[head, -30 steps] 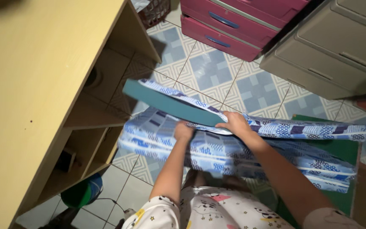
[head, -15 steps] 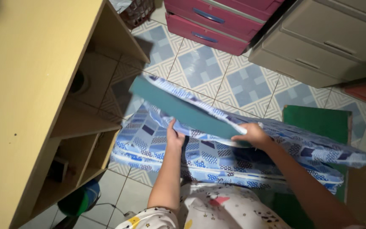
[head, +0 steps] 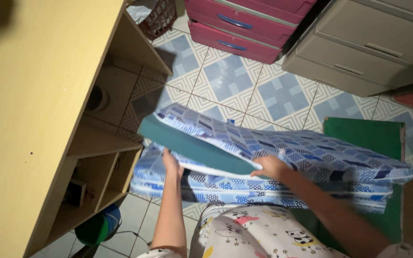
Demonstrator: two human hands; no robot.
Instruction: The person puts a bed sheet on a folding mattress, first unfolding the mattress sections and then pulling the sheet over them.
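Note:
A folded mattress in a blue patchwork cover (head: 283,153) lies across the tiled floor in front of me, its upper panel raised and showing a teal underside (head: 187,145). My left hand (head: 170,163) reaches under the raised panel near its left end, fingers against the teal face. My right hand (head: 269,167) grips the near edge of that panel at the middle. The lower folded layers (head: 225,188) rest beneath both hands. My patterned white clothing (head: 259,236) fills the bottom of the view.
A light wooden desk (head: 34,105) with open shelves stands at the left. A pink drawer unit (head: 249,24) and a grey drawer unit (head: 369,43) stand at the back. A green mat (head: 364,136) lies under the mattress at right; a green ball (head: 96,229) sits lower left.
The raised panel has come lower and flatter over the folded layers. My left hand slid left under it; my right hand stayed on its near edge.

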